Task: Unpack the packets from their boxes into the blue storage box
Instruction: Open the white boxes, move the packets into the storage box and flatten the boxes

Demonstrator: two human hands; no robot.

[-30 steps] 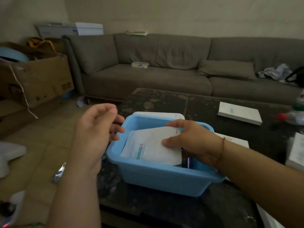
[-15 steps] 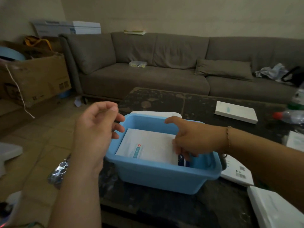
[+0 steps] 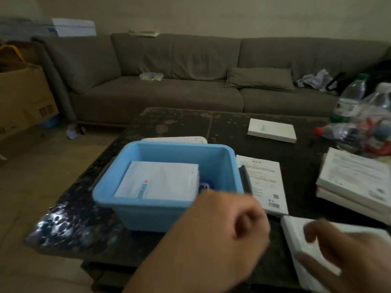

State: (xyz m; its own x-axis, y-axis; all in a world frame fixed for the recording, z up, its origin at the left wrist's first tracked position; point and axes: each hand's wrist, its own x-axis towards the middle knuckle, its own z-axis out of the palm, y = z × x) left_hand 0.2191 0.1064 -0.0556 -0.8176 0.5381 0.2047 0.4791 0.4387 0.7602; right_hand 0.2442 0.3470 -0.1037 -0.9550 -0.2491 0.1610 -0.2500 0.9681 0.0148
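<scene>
Packets [image 3: 157, 182] lie flat inside the blue storage box [image 3: 152, 210] on the dark table [image 3: 228, 123], we note. Left hand [image 3: 228, 227] loosely curled, holding nothing. Right hand [image 3: 347, 250] rests spread on a white box [image 3: 296, 231]; grasp undeterminable through blur.

Packets [image 3: 157, 183] in blue box [image 3: 148, 210]; R hand [image 3: 347, 250] on white box [image 3: 296, 233].

You see a light blue storage box [image 3: 167, 206] holding a white packet [image 3: 160, 182] with a teal stripe and red dot, on a dark mottled table [image 3: 182, 121].
</scene>
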